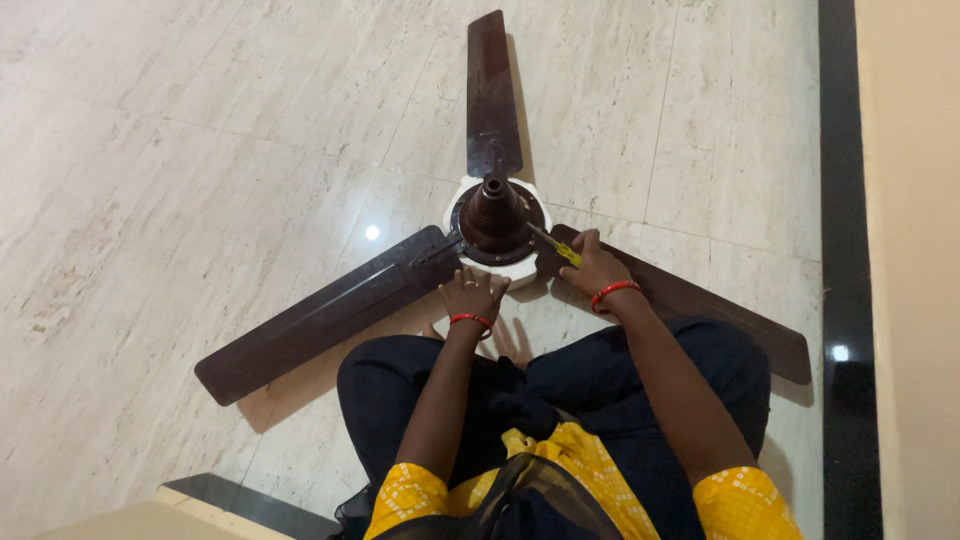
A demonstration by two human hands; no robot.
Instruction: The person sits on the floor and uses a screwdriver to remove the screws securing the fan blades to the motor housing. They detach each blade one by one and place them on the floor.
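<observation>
A dark brown ceiling fan (497, 215) lies flat on the pale marble floor (200, 150), its three blades spread out, one pointing away from the person, one toward the lower left and one running under the right forearm toward the dark strip along the floor's right edge. The right hand (592, 265) is closed around a screwdriver with a yellow handle (562, 251), fingers wrapped tight on the grip, and the shaft angles up and left to the rim of the motor housing, where the blade brackets meet the round body. The left hand (473, 293) rests at the near edge of the white disc under the motor, fingers curled and pressed down on it; whether they pinch anything small cannot be told. To do this well, it seems wise to keep the tip seated square in the screw head, press along the shaft while turning, and let the left hand hold the housing so the fan does not rotate on the smooth floor. The person sits close behind the fan in dark trousers and a yellow top, red bangles (612, 291) on both wrists. The right blade (700, 305) lies directly beneath the working arm and may limit wrist swing; a cream wall (910, 200) rises at the right, and a low ledge corner (200, 500) shows at the lower left, both well apart from the motor.
</observation>
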